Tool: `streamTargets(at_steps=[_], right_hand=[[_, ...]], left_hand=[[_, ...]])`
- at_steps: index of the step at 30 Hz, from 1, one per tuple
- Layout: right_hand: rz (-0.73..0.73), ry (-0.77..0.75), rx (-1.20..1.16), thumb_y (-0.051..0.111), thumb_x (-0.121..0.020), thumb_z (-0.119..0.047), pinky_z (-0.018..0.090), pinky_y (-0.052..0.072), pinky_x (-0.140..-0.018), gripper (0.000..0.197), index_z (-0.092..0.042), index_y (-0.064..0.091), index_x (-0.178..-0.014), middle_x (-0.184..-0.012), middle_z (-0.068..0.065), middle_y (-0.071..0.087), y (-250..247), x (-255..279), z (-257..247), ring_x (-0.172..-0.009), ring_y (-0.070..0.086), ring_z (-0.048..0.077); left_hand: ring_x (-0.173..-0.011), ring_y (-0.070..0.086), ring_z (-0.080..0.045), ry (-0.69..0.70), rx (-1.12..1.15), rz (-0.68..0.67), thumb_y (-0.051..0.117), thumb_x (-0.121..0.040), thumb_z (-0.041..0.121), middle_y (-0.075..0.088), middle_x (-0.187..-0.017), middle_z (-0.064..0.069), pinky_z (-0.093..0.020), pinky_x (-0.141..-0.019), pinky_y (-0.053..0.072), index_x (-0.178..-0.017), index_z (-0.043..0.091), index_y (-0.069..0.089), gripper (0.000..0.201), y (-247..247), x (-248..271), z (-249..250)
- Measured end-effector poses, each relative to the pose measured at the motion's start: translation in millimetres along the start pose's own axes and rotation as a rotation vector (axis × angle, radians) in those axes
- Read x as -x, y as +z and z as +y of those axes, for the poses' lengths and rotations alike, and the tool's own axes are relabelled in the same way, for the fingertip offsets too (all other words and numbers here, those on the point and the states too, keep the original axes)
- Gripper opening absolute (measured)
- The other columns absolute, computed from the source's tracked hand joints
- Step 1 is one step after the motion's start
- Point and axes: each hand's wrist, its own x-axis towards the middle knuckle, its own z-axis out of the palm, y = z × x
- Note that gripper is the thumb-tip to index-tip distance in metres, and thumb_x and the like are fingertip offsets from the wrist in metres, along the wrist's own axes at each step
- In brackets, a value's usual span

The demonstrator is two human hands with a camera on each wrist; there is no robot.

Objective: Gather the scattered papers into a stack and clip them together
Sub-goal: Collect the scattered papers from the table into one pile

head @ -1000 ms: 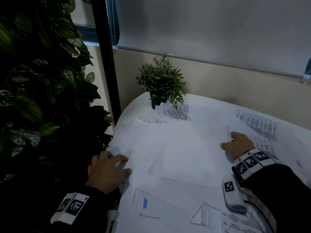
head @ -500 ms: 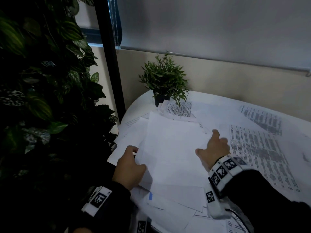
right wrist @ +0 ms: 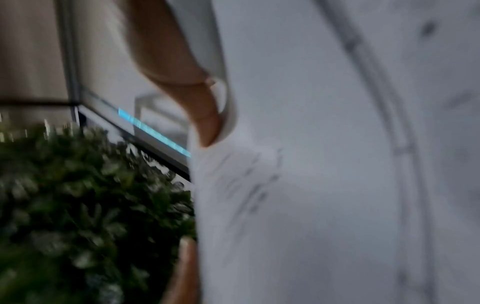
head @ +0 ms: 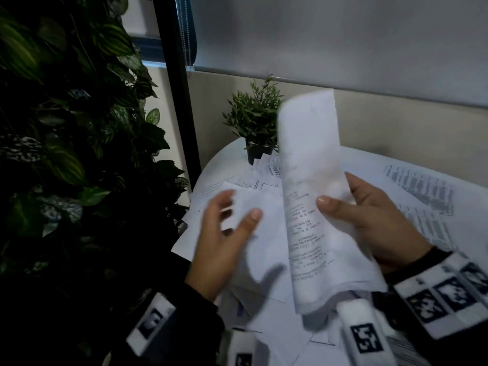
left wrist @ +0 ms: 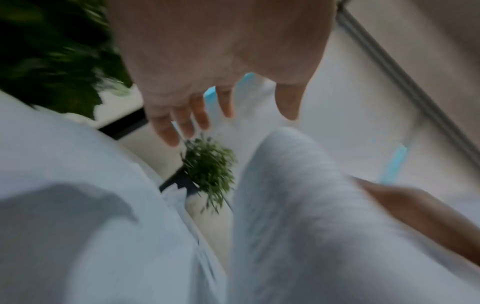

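Gathering underway: right hand point(head: 377, 220) grips a curled sheaf of papers point(head: 311, 196) upright above the table point(head: 219, 165). Left hand point(head: 224, 241) hovers spread, empty, over loose sheets point(head: 422, 196). Next, probably, sweep those in; no clip visible.

An office corner: printed papers point(head: 427, 196) on a white table point(head: 227, 159), roller blind point(head: 343, 35).
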Motion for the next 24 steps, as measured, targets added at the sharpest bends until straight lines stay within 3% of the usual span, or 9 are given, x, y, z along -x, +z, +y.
streamTargets(at_steps=[3, 4, 6, 8, 10, 13, 16, 21, 24], right_hand=[[-0.205, -0.001, -0.213, 0.055, -0.075, -0.001, 0.038, 0.058, -0.077, 0.04, -0.003, 0.059, -0.114, -0.107, 0.017, 0.069, 6, -9, -14, -0.088, 0.068, 0.028], [-0.2, 0.025, -0.165, 0.057, -0.074, -0.003, 0.038, 0.057, -0.079, 0.041, -0.004, 0.06, -0.114, -0.107, 0.016, 0.07, 8, -17, -9, -0.089, 0.068, 0.027], [-0.159, 0.109, 0.019, 0.063, -0.072, -0.006, 0.036, 0.056, -0.081, 0.034, -0.011, 0.063, -0.106, -0.098, 0.006, 0.073, 12, -35, 11, -0.087, 0.07, 0.022], [-0.105, 0.195, 0.181, 0.065, -0.079, 0.0, 0.032, 0.055, -0.081, 0.026, -0.011, 0.063, -0.103, -0.091, 0.001, 0.072, 11, -56, 37, -0.084, 0.067, 0.02], [-0.049, 0.256, 0.383, 0.062, -0.087, -0.005, 0.032, 0.052, -0.081, 0.027, -0.008, 0.058, -0.114, -0.087, 0.003, 0.064, 7, -75, 60, -0.082, 0.062, 0.021], [-0.087, 0.317, 1.117, 0.061, -0.087, -0.036, 0.035, 0.043, -0.095, 0.052, -0.016, 0.044, -0.132, -0.118, 0.009, 0.056, 0, -98, 85, -0.109, 0.055, 0.028], [-0.225, 0.401, 1.64, 0.057, -0.078, -0.06, 0.043, 0.041, -0.1, 0.081, -0.018, 0.027, -0.141, -0.139, 0.012, 0.04, -5, -107, 103, -0.125, 0.042, 0.033], [-0.167, 0.428, 1.555, 0.066, -0.075, -0.053, 0.033, 0.044, -0.095, 0.078, -0.017, 0.035, -0.138, -0.135, 0.006, 0.049, -10, -110, 105, -0.12, 0.05, 0.026], [-0.086, 0.408, 1.428, 0.069, -0.079, -0.032, 0.024, 0.042, -0.091, 0.057, -0.019, 0.049, -0.131, -0.13, 0.005, 0.056, -14, -108, 96, -0.115, 0.055, 0.022]], left_hand=[[-0.112, 0.057, -0.021, -0.271, 0.364, -0.112, 0.087, -0.045, 0.054, 0.055, -0.134, -0.009, -0.032, -0.087, 0.049, -0.134, 0.023, 0.046, 0.102, -29, -19, 1], [-0.113, 0.058, -0.027, -0.289, 0.477, -0.207, 0.087, -0.05, 0.049, 0.056, -0.134, -0.015, -0.038, -0.092, 0.049, -0.135, 0.016, 0.047, 0.1, -35, -20, 4], [-0.112, 0.062, -0.031, -0.25, 0.52, -0.257, 0.08, -0.07, 0.028, 0.062, -0.127, -0.018, -0.042, -0.092, 0.052, -0.13, 0.007, 0.054, 0.069, -42, -21, 9], [-0.107, 0.066, -0.03, -0.229, 0.379, -0.134, 0.071, -0.075, 0.007, 0.068, -0.118, -0.015, -0.04, -0.086, 0.056, -0.124, 0.005, 0.058, 0.051, -50, -24, 3], [-0.1, 0.068, -0.032, -0.209, 0.139, 0.039, 0.077, -0.066, 0.001, 0.07, -0.113, -0.016, -0.042, -0.085, 0.057, -0.118, 0.003, 0.06, 0.055, -64, -31, -17], [-0.094, 0.065, -0.031, -0.269, -0.229, 0.247, 0.081, -0.067, 0.0, 0.067, -0.109, -0.018, -0.048, -0.086, 0.054, -0.113, 0.003, 0.055, 0.053, -82, -36, -38], [-0.097, 0.061, -0.029, -0.321, -0.281, 0.326, 0.077, -0.073, 0.004, 0.062, -0.111, -0.012, -0.043, -0.087, 0.052, -0.125, 0.004, 0.05, 0.058, -92, -40, -45], [-0.081, 0.059, -0.02, -0.441, -0.244, 0.273, 0.062, -0.084, 0.005, 0.061, -0.094, -0.005, -0.026, -0.062, 0.045, -0.113, 0.009, 0.055, 0.03, -99, -44, -42], [-0.08, 0.056, -0.02, -0.42, -0.271, 0.299, 0.06, -0.085, 0.006, 0.058, -0.092, -0.002, -0.028, -0.064, 0.044, -0.115, 0.008, 0.054, 0.03, -101, -44, -37]])
